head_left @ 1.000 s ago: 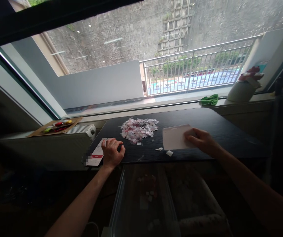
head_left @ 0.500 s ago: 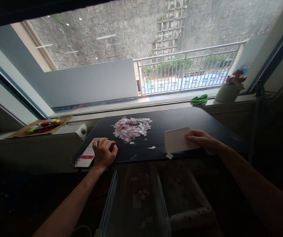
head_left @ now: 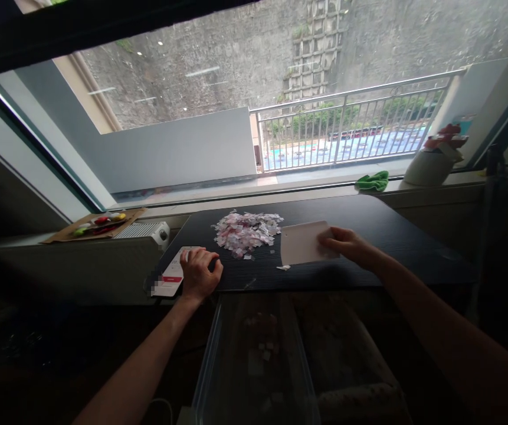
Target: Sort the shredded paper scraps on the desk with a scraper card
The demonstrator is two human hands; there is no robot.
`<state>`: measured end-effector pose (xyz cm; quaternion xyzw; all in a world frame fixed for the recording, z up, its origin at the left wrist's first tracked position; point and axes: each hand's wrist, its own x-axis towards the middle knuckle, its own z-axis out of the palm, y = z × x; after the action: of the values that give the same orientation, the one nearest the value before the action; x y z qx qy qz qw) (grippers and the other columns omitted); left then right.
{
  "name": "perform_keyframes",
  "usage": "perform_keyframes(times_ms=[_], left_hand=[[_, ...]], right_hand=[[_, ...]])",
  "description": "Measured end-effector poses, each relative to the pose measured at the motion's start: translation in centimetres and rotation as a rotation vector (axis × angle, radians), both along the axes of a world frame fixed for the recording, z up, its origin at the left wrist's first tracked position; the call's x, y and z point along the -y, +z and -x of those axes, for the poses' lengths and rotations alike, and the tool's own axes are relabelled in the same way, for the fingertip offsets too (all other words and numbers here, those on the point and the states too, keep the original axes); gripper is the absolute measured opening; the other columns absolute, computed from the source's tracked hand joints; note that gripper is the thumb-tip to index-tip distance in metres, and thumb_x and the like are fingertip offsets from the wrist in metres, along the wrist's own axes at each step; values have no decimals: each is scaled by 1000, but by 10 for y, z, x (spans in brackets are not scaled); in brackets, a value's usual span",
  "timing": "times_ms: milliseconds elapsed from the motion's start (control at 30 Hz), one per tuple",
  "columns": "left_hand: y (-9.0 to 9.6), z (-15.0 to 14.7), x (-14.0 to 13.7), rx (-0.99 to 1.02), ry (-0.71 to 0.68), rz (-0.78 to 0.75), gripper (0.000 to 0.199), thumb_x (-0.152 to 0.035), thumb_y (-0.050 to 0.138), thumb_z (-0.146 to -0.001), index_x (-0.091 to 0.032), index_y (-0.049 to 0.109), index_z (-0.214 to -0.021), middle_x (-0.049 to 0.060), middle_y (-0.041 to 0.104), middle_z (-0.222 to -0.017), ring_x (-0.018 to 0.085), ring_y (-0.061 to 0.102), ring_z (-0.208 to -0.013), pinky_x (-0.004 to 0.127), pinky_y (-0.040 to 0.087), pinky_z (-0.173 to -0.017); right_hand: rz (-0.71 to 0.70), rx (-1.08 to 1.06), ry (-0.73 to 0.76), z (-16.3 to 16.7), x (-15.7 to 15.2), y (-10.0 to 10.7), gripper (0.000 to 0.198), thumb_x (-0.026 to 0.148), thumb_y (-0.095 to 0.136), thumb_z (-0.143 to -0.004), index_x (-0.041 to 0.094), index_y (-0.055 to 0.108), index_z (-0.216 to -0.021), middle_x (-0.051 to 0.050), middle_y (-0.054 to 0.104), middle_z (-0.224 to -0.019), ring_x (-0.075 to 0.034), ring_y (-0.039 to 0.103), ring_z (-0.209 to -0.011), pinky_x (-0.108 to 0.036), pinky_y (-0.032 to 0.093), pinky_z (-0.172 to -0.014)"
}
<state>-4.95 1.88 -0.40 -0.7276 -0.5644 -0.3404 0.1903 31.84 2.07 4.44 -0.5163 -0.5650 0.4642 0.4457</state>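
My right hand (head_left: 346, 243) grips the right end of a thin white scraper (head_left: 303, 245), a flat sheet with a small hole near its upper left corner. The scraper tilts up over the black table, its left edge close to a heap of cut paper scraps (head_left: 247, 233). A loose white scrap (head_left: 283, 268) lies at its lower left corner. My left hand (head_left: 201, 273) rests at the front left of the table, fingers curled, over the right edge of a phone (head_left: 173, 277) with a lit white screen. Whether a dark thing sits in its grip is unclear.
The black table (head_left: 346, 206) stands by a window. Below its front edge is a clear plastic bin (head_left: 218, 348) with a few paper pieces. On the sill lie a green cloth (head_left: 373, 180) and a pale container (head_left: 431, 165). A radiator (head_left: 145, 231) is at left.
My right hand has moved the scraper left across the table, closer to the paper heap. A loose scrap seen below the scraper no longer shows. The view has turned slightly left; my left hand stays put.
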Motion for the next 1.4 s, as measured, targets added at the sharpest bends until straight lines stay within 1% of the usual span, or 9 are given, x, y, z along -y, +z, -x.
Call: perform_keyframes(times_ms=[133, 300, 467, 600, 767, 967, 1133, 1267, 1400], left_hand=[[0, -2, 1, 27, 8, 23, 13, -24, 54, -78, -22, 67, -77, 6, 70, -82, 30, 57, -103, 53, 24, -105], [0, -3, 2, 18, 27, 45, 14, -24, 53, -79, -21, 67, -78, 6, 70, -83, 28, 57, -104, 50, 24, -106], [0, -5, 2, 7, 26, 46, 14, -24, 54, -78, -21, 67, -79, 6, 71, -84, 28, 58, -105, 50, 24, -106], [0, -3, 3, 11, 19, 26, 14, -24, 53, -78, -21, 67, -78, 6, 70, -83, 29, 58, -103, 51, 26, -104], [-2, 1, -1, -5, -1, -14, 15, -27, 53, -78, -22, 67, -77, 6, 70, -81, 30, 58, -101, 50, 28, -102], [-2, 2, -2, 12, -19, -32, 13, -26, 55, -76, -23, 68, -75, 6, 70, -82, 30, 58, -101, 50, 28, -102], [-3, 3, -2, 5, -20, -34, 15, -26, 54, -77, -22, 68, -76, 7, 70, -82, 31, 58, -101, 51, 27, -103], [-4, 4, -3, -10, -16, -37, 15, -27, 53, -78, -21, 67, -75, 7, 70, -82, 30, 58, -101, 51, 28, -103], [-2, 2, -2, -9, -5, -24, 15, -28, 53, -78, -22, 67, -75, 6, 70, -81, 30, 58, -101, 50, 27, -102]], right_hand=[[32, 24, 29, 5, -6, -5, 38, 43, 79, -54, 18, 71, -81, -4, 72, -79, -19, 63, -71, -32, 52, -67], [125, 86, 21, -38, 5, -8, 34, 41, 81, -52, 20, 74, -77, -8, 73, -79, -23, 64, -70, -33, 52, -64], [156, 30, -122, -69, 13, -3, 22, 34, 81, -52, 23, 75, -70, -11, 75, -83, -25, 66, -71, -33, 53, -63], [117, 53, -140, -63, 16, -2, 22, 32, 79, -54, 20, 73, -71, -10, 75, -79, -24, 66, -68, -33, 53, -63], [170, 66, -43, -54, 21, -6, 31, 42, 79, -53, 20, 72, -74, -3, 75, -75, -21, 67, -68, -32, 54, -64], [209, 60, -5, -50, 30, 0, 36, 43, 79, -54, 19, 72, -80, -4, 74, -77, -21, 68, -68, -32, 54, -63], [218, 30, 13, -59, 36, -5, 37, 45, 80, -56, 19, 73, -82, -4, 75, -82, -21, 68, -71, -31, 55, -66], [176, 64, 21, -70, 40, -11, 42, 50, 78, -59, 19, 74, -89, -5, 76, -88, -23, 69, -78, -32, 56, -70], [66, 57, -87, -62, 32, -15, 41, 49, 78, -59, 20, 73, -88, -4, 76, -86, -23, 69, -76, -33, 56, -70]])
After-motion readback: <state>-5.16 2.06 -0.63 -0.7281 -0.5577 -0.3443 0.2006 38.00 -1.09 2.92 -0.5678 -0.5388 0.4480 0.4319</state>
